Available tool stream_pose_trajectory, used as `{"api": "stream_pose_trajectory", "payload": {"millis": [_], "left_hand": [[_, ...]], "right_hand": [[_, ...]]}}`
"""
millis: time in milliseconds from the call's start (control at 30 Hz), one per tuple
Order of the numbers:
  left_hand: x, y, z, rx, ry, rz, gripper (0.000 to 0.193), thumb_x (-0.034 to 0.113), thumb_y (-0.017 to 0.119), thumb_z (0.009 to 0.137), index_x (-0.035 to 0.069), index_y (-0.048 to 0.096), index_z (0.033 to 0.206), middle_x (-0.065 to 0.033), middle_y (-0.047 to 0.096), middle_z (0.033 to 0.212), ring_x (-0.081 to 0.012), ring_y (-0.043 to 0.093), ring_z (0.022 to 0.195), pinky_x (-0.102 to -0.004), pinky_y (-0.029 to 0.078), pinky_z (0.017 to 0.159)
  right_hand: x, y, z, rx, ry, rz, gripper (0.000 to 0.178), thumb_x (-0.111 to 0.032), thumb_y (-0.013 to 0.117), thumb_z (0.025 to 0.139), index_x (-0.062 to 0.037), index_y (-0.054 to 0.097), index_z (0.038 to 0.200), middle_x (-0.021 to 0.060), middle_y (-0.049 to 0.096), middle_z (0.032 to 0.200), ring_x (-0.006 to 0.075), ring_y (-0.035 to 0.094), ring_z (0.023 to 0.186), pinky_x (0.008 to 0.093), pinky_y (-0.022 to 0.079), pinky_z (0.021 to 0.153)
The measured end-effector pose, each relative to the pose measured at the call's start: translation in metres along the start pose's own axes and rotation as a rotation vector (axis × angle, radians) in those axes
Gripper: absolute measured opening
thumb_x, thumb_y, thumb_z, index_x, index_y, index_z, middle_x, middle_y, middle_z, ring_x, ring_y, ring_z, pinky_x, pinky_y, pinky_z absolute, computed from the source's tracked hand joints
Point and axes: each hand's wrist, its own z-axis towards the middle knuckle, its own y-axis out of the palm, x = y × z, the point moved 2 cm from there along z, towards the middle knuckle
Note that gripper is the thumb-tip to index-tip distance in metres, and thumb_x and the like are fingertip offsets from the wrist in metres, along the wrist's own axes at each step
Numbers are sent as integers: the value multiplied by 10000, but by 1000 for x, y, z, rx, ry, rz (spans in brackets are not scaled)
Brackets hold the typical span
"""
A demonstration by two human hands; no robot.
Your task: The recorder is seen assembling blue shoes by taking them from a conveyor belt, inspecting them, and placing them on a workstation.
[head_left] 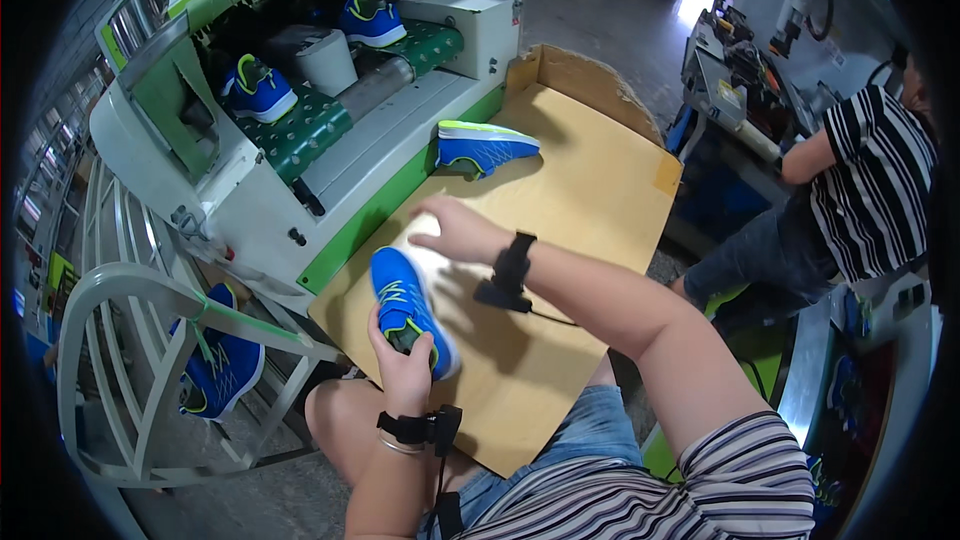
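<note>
A blue sneaker (400, 305) with a lime-lined collar and white sole lies tilted on the tan board across my lap. My left hand (405, 365) is closed round its heel end, thumb at the collar opening. Just beyond the toe, my right hand (460, 228) hovers over a bright white patch, its thumb and fingers curved and apart. Nothing shows clearly between them. I cannot tell whether that patch is glare or a pale object. Farther off, a second blue sneaker (485, 148) rests on its side on the board, against the machine's green edge.
The white-and-green machine (400, 100) carries two blue sneakers (262, 90) (373, 20) on green dotted belts. A metal frame rack (130, 370) at left holds another blue sneaker (225, 360). The tan board (590, 170) has a raised far edge. A person (870, 180) in stripes works at right.
</note>
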Motion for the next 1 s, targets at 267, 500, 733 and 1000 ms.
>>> {"api": "stream_pose_trajectory", "payload": {"millis": [267, 500, 733, 1000], "left_hand": [[-18, 1, 22, 106, 205, 451, 835, 42, 663, 780, 18, 249, 1505, -260, 274, 1508, -447, 303, 1409, -498, 270, 1175], [-19, -3, 19, 146, 189, 467, 832, 63, 671, 778, 23, 261, 1501, -265, 293, 1507, -455, 319, 1405, -500, 282, 1166], [-25, 3, 22, 135, 222, 458, 823, 72, 667, 791, 28, 258, 1504, -275, 289, 1503, -464, 325, 1395, -507, 272, 1170], [-26, -2, 23, 130, 213, 422, 847, 75, 680, 777, 36, 257, 1510, -248, 314, 1475, -430, 365, 1366, -460, 323, 1150]], "right_hand": [[105, -63, 122, 457, 482, -140, 520, -494, 512, 959, -105, 638, 1282, 169, 593, 1355, 342, 529, 1268, 540, 354, 1095], [110, -20, 20, 577, 83, -211, 387, -324, 497, 1013, -89, 600, 1303, 159, 583, 1321, 336, 525, 1230, 479, 366, 1051], [71, -58, -58, 696, 133, -252, 339, -315, 555, 982, -94, 646, 1223, 162, 576, 1237, 350, 521, 1194, 499, 383, 1014], [61, -4, -98, 266, 243, -511, 642, -437, 528, 997, -141, 351, 1539, 163, 295, 1610, 329, 278, 1488, 623, 146, 1181]]}}
